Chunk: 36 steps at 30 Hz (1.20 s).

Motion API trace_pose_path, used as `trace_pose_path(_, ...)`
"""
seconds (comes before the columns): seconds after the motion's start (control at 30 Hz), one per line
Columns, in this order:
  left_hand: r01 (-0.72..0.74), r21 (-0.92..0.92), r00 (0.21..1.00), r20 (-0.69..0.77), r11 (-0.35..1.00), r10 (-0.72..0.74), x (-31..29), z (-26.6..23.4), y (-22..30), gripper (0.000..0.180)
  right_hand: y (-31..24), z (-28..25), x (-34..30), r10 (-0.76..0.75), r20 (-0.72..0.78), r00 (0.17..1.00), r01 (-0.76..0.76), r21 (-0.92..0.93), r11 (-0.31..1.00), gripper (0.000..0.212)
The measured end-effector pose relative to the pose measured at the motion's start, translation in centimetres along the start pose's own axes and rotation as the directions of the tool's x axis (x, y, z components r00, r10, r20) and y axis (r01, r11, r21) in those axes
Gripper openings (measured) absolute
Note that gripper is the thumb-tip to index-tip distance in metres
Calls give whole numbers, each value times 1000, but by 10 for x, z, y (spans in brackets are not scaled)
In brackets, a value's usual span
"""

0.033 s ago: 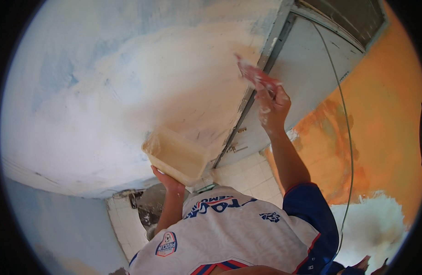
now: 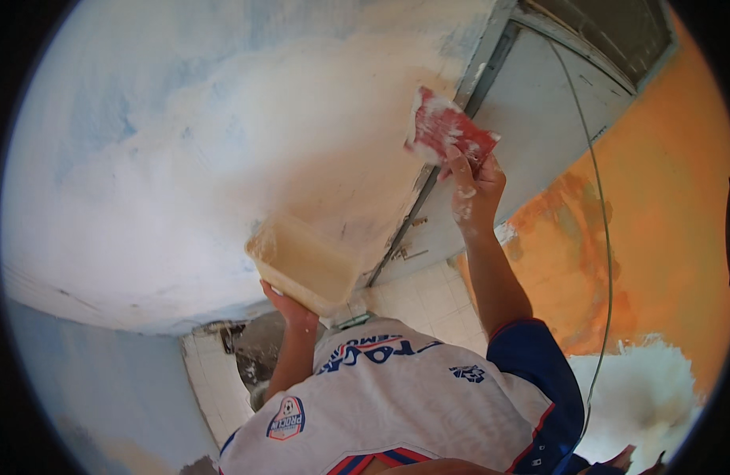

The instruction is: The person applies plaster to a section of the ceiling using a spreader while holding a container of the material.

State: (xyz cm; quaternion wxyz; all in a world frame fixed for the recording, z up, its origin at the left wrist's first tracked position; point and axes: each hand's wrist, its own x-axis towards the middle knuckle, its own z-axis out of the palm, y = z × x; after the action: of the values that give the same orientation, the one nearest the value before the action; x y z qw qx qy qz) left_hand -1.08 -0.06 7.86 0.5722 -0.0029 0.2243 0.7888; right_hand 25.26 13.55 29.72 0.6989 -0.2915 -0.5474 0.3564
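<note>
The fingers of the right hand (image 2: 480, 190) are pinched on one end of a flat, squarish red sheet (image 2: 448, 127), smooth-looking, streaked with chalky white paste, and held above and right of the tub (image 2: 316, 299). White smears dot that hand too. The left hand's (image 2: 295, 311) partly hidden fingers grip the near side of the tub, a cream, round-cornered oblong with a pale coating inside. Beyond the tub stands a patchy white-and-blue wall (image 2: 182, 158); to its right, a flat grey door (image 2: 531, 111).
</note>
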Motion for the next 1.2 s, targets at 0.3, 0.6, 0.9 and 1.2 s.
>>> trace_pose_path(0.3, -16, -44, 997, 71, 999, 19, 5, 5, -8, 80, -6, 22, -84, 280, 196, 940, -297, 61, 953, 22)
trace_pose_path(0.6, -308, -12, 917, 261, 951, 301, 10, 12, -17, 76, -11, 38, -115, 95, 573, 814, 112, -315, 943, 25)
trace_pose_path(0.9, -41, -119, 998, 51, 992, 47, 19, -34, -14, 83, 9, 75, -139, 254, 753, 607, 302, -514, 803, 30)
trace_pose_path(1.2, 48, -117, 997, 58, 992, -41, 14, -47, -18, 83, 27, 82, -156, 412, 791, 453, 381, -589, 712, 37)
